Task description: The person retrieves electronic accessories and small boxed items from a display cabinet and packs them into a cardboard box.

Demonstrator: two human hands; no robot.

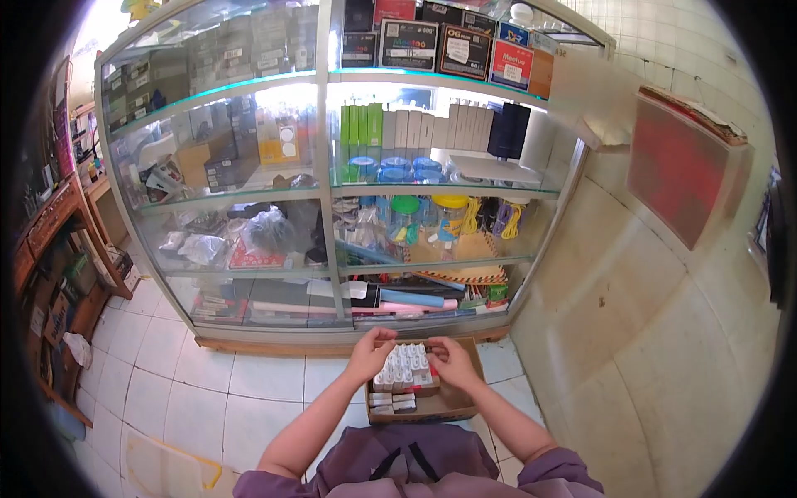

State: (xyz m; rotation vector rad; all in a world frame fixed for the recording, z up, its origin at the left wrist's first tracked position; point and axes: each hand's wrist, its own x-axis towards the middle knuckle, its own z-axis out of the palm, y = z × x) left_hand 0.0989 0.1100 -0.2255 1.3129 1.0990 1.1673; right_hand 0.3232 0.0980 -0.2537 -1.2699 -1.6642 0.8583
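A cardboard box (452,404) stands on the floor in front of me. Inside it, rows of small white packages (403,365) are packed side by side, and a few more white packages (390,404) lie at its near left. My left hand (371,355) is at the left side of the rows, fingers curved and thumb apart from them. Over the right side, my right hand (452,365) has its fingers bent and spread, close to the end packages. Nothing shows between the fingers of either hand. Whether the fingertips press on the packages is hard to tell.
A glass display cabinet (326,178) with boxes, jars and cables stands right behind the cardboard box. A tiled wall (614,332) rises on the right, with a red panel (677,166) on it. Wooden shelving (75,241) is on the left, above white floor tiles (195,382).
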